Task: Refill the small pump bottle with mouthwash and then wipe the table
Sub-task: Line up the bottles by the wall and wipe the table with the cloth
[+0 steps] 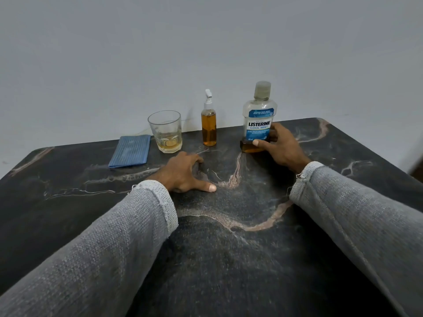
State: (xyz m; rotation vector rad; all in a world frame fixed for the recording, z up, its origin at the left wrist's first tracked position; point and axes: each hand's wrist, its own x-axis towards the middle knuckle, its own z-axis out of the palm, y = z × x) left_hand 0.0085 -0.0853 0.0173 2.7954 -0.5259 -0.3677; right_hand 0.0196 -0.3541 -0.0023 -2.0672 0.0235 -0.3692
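right hand (280, 147) wrapped round the base of the mouthwash bottle (259, 115) on the dark table (229, 248), fingers hiding part of the label, left hand (183, 173) empty, curled loosely on the table, fingertips tucked under, pump bottle (208, 124) upright between mouthwash and glass (166, 131), blue cloth (130, 151) far left

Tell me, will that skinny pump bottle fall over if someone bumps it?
Probably, yes. The pump bottle is tall and narrow on a small base, so a sideways bump could tip it. It looks nearly full of amber liquid, which may steady it slightly. Its smooth sides might be slippery.
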